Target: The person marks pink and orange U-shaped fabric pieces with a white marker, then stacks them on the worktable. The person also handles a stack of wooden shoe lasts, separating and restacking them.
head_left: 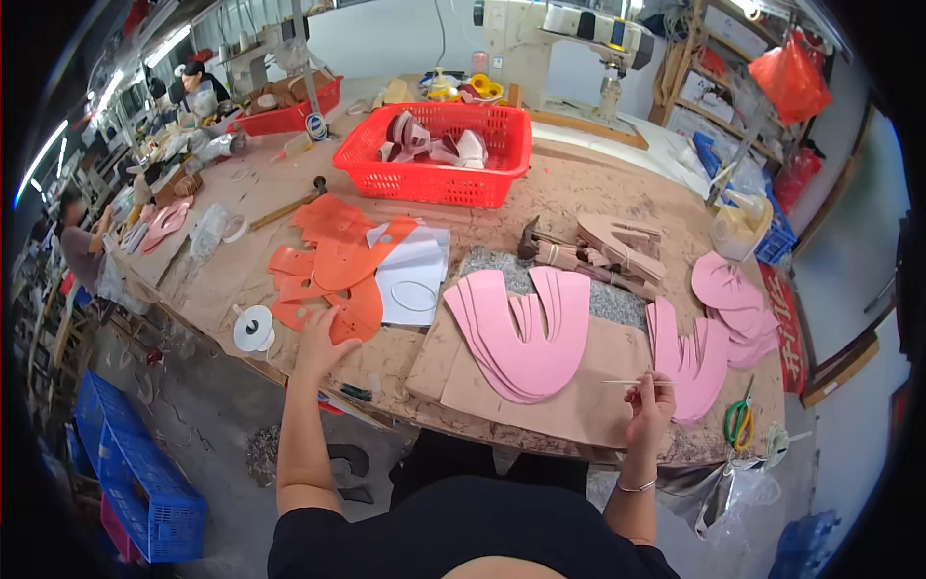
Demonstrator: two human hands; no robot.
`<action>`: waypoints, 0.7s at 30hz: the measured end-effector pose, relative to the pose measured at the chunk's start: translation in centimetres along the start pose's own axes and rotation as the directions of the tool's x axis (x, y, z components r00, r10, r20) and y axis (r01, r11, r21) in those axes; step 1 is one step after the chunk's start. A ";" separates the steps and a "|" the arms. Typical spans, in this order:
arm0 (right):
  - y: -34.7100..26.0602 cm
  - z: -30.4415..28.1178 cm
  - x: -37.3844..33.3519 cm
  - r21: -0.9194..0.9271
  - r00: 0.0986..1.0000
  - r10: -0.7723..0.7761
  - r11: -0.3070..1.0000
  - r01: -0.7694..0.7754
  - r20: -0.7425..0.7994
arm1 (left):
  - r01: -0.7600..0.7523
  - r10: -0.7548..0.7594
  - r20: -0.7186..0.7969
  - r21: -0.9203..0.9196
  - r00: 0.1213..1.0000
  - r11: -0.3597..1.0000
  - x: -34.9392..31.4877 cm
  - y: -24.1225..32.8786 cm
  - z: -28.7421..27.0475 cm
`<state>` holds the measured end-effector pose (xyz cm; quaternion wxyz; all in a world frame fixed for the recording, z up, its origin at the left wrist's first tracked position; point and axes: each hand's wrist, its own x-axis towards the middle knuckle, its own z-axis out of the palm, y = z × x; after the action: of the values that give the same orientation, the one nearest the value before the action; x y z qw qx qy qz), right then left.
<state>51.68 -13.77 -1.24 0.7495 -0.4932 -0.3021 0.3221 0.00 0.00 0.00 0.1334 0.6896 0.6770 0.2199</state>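
My left hand [323,345] lies with fingers spread on the lower edge of several orange shoe-pattern templates [352,256], beside a white spool [254,329]. My right hand [652,410] is closed on a thin pale stick [619,382], which looks like a pen refill and points left. It is held above the table, next to pink U-shaped pieces [702,376]. Another fanned stack of pink U-shaped pieces [564,362] lies between my hands, partly on a grey slab [617,307]. White paper sheets [415,275] stick out from under the orange templates.
A red basket [434,179] with cut parts stands at the back. Beige bundles [617,251] and a hammer [530,237] lie behind the slab. Green-and-yellow scissors [740,422] rest at the right edge. A sewing machine [608,58] stands behind. Blue crates [135,473] are on the floor. Other people sit far left.
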 end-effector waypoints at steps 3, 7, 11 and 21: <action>-0.8 -0.7 0.0 0.033 1.000 0.014 0.999 -0.014 0.002 | -0.102 0.096 -0.135 -0.039 0.986 0.994 -0.1 -0.1 0.6; -0.4 -1.4 0.0 0.141 0.999 0.048 0.989 -0.049 0.011 | 0.032 -0.070 -0.045 -0.575 0.997 0.818 2.7 -2.8 -2.4; -1.8 -0.3 -0.4 0.302 0.981 0.171 0.943 -0.137 -0.089 | -0.252 -0.043 -0.293 -0.881 0.955 0.400 1.8 2.6 -6.2; -2.7 6.7 0.7 0.027 0.816 0.277 0.941 -0.337 0.508 | -0.717 0.790 -0.020 -0.433 0.613 0.546 -3.2 25.4 6.2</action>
<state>47.48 -10.43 3.63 0.6119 -0.3915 -0.3817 0.5715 25.29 -3.67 6.44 0.2228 0.8872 0.2383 0.3264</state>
